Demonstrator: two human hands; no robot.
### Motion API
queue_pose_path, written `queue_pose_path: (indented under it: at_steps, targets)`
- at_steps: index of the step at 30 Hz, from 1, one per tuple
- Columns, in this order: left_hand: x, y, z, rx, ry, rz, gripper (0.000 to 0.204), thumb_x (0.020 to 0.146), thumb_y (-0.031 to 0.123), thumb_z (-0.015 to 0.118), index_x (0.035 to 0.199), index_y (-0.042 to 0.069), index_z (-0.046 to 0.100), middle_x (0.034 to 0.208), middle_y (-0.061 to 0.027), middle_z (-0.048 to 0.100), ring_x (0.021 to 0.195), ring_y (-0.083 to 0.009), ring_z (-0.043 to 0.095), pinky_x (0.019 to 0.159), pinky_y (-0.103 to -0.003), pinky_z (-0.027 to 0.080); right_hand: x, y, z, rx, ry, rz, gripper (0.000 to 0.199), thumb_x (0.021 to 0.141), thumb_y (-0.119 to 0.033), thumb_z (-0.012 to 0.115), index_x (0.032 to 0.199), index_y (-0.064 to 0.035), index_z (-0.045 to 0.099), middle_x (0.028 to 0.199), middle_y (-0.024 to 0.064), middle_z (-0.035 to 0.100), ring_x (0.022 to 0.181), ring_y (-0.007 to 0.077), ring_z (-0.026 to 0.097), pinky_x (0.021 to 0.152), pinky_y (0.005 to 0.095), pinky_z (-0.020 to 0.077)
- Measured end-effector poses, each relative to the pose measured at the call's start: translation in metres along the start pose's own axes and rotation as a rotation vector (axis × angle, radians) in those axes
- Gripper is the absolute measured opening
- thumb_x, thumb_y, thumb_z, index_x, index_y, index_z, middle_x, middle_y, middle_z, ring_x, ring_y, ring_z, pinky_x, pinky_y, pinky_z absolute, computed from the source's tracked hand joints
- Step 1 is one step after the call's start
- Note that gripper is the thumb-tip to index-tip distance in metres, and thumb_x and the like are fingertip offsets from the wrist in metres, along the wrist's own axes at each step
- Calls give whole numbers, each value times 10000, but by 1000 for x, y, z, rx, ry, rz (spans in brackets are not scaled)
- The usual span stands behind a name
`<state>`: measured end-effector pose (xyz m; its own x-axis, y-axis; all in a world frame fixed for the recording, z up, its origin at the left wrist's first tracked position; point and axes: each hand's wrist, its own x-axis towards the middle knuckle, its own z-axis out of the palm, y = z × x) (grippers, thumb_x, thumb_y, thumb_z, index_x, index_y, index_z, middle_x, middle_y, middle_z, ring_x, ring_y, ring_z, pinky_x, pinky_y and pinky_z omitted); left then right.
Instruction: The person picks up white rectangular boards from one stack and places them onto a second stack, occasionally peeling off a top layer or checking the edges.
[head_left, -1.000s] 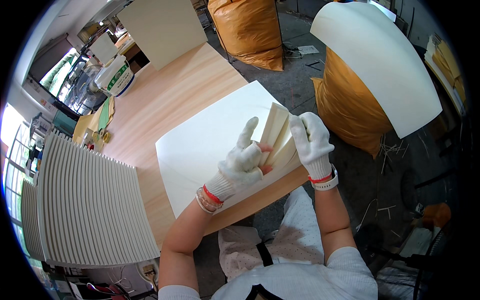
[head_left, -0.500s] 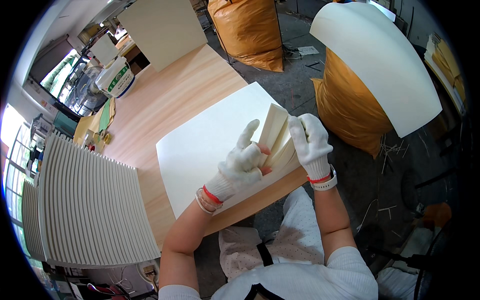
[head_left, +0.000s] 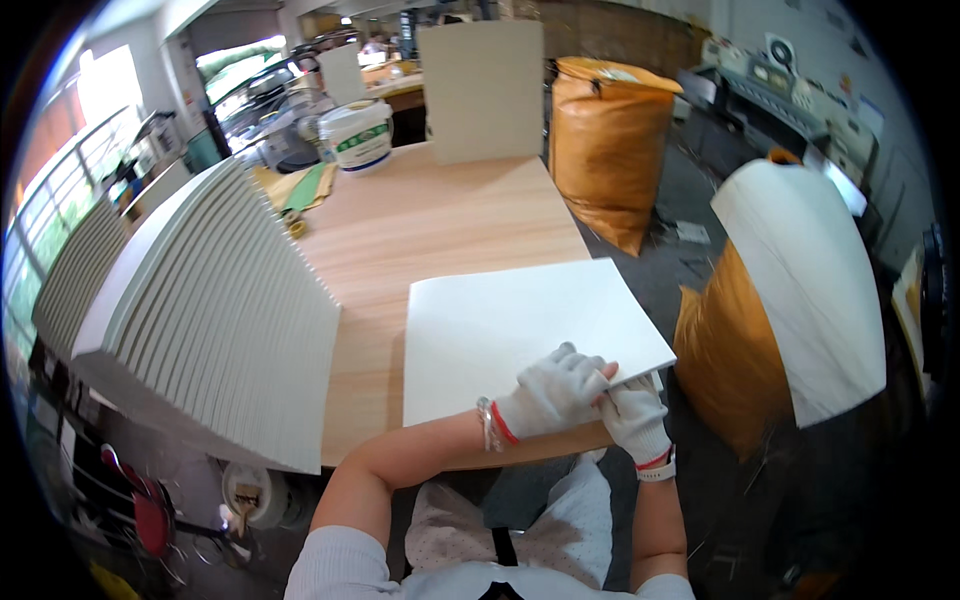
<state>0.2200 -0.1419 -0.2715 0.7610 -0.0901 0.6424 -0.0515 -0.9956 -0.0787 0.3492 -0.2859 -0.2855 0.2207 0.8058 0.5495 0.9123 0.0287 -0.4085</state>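
A white stack of paper sheets (head_left: 510, 310) lies flat on the wooden table in front of me, its right corner reaching past the table edge. My left hand (head_left: 560, 390), in a white knit glove with bare fingertip showing, rests on the near right part of the stack, fingers stretched out. Close beside it, my right hand (head_left: 637, 415), also gloved, is curled at the sheets' near right edge. Its fingertips are hidden by the left hand and the paper. A small white piece shows under the edge there.
Tall grey-white stacked boards (head_left: 230, 330) stand at the left. A white bucket (head_left: 357, 135) and an upright board (head_left: 482, 90) stand at the table's (head_left: 450, 215) far end. Orange sacks (head_left: 610, 150) are beyond the right edge, one draped with a white sheet (head_left: 810, 290).
The bent-up sheets between my hands now lie flat. My left hand has turned and settled on top of them, near the right hand. The view has tilted up and turned.
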Motion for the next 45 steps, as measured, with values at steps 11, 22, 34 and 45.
queue_pose_path:
  at_steps: [11, 22, 34, 45]
  targets:
    - [1, -38, -114, -173, 280, -482, 467, 925, 80, 596, 1388, 106, 545, 964, -54, 669, 718, -212, 667, 621, -349, 559, 42, -101, 89, 55, -159, -459, 230, 874, -195, 636, 1079, -95, 665, 1111, 112, 627, 1057, 318, 563, 935, 491, 417]
    - [-66, -128, -251, -686, 1112, -719, 364, 932, -30, 551, 1285, 56, 543, 1048, -17, 622, 915, -78, 578, 790, -257, 501, 32, -178, 135, 80, -50, -533, 333, 775, -218, 745, 1027, -45, 615, 1115, 128, 611, 1064, 351, 579, 956, 566, 410]
    - [66, -50, -345, 308, 1004, 141, 629, 843, 5, 640, 1445, 135, 511, 1435, -225, 526, 1272, -392, 568, 992, -420, 544, 199, -248, 72, 825, 244, -584, 702, 973, -293, 663, 1518, -25, 310, 1474, 200, 466, 1326, 324, 508, 1111, 434, 419]
    - [85, -77, -441, 522, 569, -304, 655, 878, 134, 636, 1496, 172, 424, 1342, -214, 575, 1173, -362, 625, 994, -430, 520, 301, -388, 61, 1717, -63, -263, 439, 971, -178, 573, 1372, -54, 446, 1261, 154, 586, 1168, 281, 603, 944, 465, 560]
